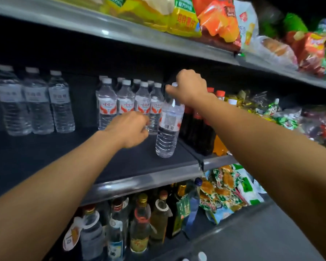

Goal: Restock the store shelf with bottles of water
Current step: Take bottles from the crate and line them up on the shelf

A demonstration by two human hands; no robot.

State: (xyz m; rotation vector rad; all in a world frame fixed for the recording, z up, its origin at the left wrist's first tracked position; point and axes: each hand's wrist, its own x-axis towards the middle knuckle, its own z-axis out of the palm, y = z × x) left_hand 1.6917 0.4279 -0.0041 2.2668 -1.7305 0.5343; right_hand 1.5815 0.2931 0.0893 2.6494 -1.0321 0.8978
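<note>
Hands reach into a dark store shelf (139, 162): the right hand (191, 86) pinches the white cap of a clear plastic water bottle (168, 127), tilted, its base on the shelf right of a row of red-labelled water bottles (129, 104). The left hand (129, 129), fingers curled, seems to hold nothing, though they are partly hidden. Held only by its cap, the bottle could tip into the row and topple it.

Both arms outstretched, left hand (129, 129) and right hand (191, 86) curled

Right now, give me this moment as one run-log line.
stage: placing | right hand: grips water bottle at cap, tilted over middle shelf | left hand: at red-label bottle row, grip unclear
</note>
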